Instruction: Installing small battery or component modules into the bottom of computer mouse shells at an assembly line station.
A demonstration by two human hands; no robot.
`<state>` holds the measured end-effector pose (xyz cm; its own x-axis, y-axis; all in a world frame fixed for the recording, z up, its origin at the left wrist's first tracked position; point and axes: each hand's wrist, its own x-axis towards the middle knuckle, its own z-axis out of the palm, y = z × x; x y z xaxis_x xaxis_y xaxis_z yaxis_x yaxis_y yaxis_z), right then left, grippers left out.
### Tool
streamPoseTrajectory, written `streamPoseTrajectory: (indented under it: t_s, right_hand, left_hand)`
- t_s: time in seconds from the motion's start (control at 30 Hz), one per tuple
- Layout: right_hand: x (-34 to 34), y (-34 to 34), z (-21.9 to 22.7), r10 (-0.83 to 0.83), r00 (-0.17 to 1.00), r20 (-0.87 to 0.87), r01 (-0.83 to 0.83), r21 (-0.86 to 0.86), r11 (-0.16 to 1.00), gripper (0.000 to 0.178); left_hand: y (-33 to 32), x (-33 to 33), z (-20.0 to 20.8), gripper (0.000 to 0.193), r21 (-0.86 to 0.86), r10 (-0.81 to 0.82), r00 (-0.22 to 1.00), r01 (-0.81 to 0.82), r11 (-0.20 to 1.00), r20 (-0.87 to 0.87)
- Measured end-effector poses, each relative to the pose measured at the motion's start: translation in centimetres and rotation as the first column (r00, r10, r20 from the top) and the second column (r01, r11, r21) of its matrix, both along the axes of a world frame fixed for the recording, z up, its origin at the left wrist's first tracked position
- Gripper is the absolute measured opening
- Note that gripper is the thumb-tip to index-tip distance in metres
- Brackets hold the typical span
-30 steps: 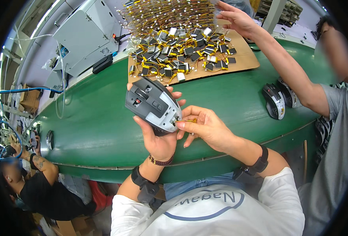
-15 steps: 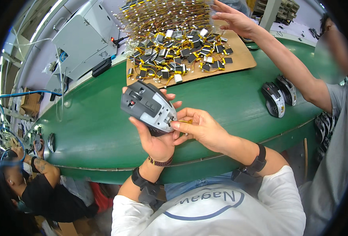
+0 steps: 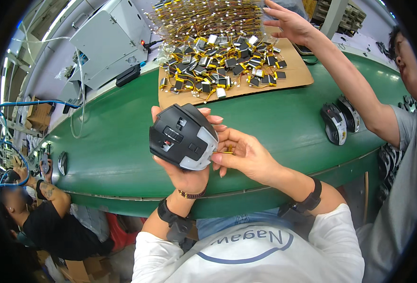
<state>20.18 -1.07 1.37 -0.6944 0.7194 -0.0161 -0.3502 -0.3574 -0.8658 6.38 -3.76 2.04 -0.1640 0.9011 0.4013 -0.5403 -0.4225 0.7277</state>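
Note:
My left hand (image 3: 189,177) holds a black and grey computer mouse (image 3: 177,134) from beneath, its fingers wrapped along the far side. The scroll wheel and button cutouts face up, and the shell's front is tilted toward the left. At the mouse's right edge, my right hand (image 3: 248,158) pinches thin yellow wires (image 3: 224,152) between thumb and fingers. Whatever hangs on the wires' other end is hidden by the fingers. Beyond the mouse, several small battery packs (image 3: 227,63) with yellow tape and leads lie heaped on a cardboard sheet (image 3: 295,73).
A green conveyor belt (image 3: 118,127) runs across in front of me. Two more mice (image 3: 334,123) stand on it at the right. A co-worker's hand (image 3: 291,26) reaches over the cardboard from the right. Behind the belt at the left is a white machine (image 3: 111,40); another person (image 3: 43,221) sits at the left.
The mouse has rolled in my left hand, so its black top now faces up more squarely and its grey side shows less. My right hand stays at its edge with the wires.

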Motion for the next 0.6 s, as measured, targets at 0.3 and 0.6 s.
streamPoseTrajectory:
  t_s: [0.3,0.6]
  right_hand:
    - [0.1,-0.3,-0.1,-0.062,0.998,0.021,0.061,0.044,0.997,0.037]
    - [-0.2,-0.5,-1.0,-0.021,1.0,-0.013,0.022,0.051,0.998,0.045]
  left_hand:
    - [0.2,0.0,-0.6,0.087,-0.02,-0.038,0.999,0.038,0.999,0.018]
    - [0.4,0.0,-1.1,0.076,-0.085,-0.001,0.989,0.014,0.996,0.145]
